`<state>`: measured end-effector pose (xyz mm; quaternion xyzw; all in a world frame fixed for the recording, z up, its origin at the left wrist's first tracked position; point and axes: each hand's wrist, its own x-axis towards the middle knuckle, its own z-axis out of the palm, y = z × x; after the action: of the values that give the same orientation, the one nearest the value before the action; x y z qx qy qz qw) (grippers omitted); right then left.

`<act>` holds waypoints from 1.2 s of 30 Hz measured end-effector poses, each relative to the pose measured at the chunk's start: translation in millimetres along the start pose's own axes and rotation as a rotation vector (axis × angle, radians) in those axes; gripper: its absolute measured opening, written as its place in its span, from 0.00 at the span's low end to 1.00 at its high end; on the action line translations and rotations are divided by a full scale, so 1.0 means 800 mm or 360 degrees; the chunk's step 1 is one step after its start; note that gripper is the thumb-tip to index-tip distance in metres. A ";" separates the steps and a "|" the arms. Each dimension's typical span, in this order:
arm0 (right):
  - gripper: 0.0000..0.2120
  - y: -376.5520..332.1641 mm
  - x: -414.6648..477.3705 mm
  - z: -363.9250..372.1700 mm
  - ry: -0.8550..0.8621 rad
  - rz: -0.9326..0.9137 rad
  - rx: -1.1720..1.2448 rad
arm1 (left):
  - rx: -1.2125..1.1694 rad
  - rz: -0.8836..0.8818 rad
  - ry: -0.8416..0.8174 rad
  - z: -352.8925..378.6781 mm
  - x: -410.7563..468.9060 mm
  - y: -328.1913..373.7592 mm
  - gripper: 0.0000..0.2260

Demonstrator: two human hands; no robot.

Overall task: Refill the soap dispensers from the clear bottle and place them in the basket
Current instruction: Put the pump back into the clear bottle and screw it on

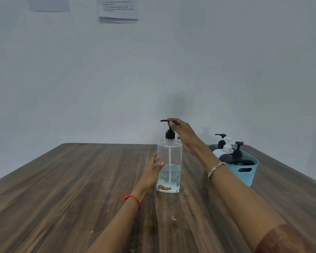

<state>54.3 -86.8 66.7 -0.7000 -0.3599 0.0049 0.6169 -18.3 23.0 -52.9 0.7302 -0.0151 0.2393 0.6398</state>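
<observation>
Fingers (158, 162) of left hand (150, 175) wrapped around left side of clear bottle (169, 168), thumb pressed on its front face; grip closed on the body, presumably to steady it. Bottle upright on tabletop (62, 189), roughly half full of clear liquid, dip tube visible inside, reddish label remnant near base.

Right hand (184, 136) above and behind, fingertips (171, 122) resting on black pump head (165, 121), spout pointing left. Fingers lie loosely curved on the pump top; cannot tell whether they pinch it or only press. Judgement: either refitting the pump or about to unscrew it, left hand countering the twist.

Further right, well apart from bottle: blue basket (245, 173) near tabletop edge, holding three soap dispensers (235, 156), two black, one white, pumps upright. Judgement: task appears near completion.

Far side: pale wall, printed sheets (118, 9) pinned up.
</observation>
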 end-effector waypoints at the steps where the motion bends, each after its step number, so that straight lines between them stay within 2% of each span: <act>1: 0.15 0.004 -0.004 0.002 0.0113 0.0015 0.0010 | -0.0004 0.0000 -0.0008 0.000 0.000 0.000 0.20; 5: 0.25 0.036 -0.043 0.014 0.0426 0.0152 -0.0221 | -0.0032 0.0047 -0.0039 0.000 -0.004 -0.001 0.19; 9: 0.22 0.065 -0.089 0.037 0.0595 0.0307 -0.0353 | 0.0021 0.0114 0.0109 0.008 -0.007 -0.009 0.15; 14: 0.09 0.074 -0.099 0.049 0.0505 0.0202 -0.0261 | 0.0067 0.0134 0.0354 0.022 -0.002 -0.019 0.12; 20: 0.09 0.068 -0.058 0.003 0.0343 0.0224 -0.0480 | 0.0029 0.0143 0.0407 0.039 0.048 -0.011 0.11; 27: 0.06 0.041 0.102 -0.109 0.0110 0.0288 -0.0637 | 0.0113 0.0285 0.0432 0.080 0.204 0.025 0.09; 31: 0.17 0.028 0.182 -0.191 -0.0063 0.0408 -0.0669 | 0.0174 0.0393 0.0334 0.111 0.294 0.040 0.10; 36: 0.25 0.086 0.230 -0.261 -0.0147 0.0640 -0.0374 | 0.0185 0.0405 0.0138 0.154 0.363 0.013 0.12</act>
<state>318.6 -171.1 137.2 -0.8236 -0.2392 0.1178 0.5007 276.3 -12.1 55.4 0.7472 -0.0659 0.3503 0.5609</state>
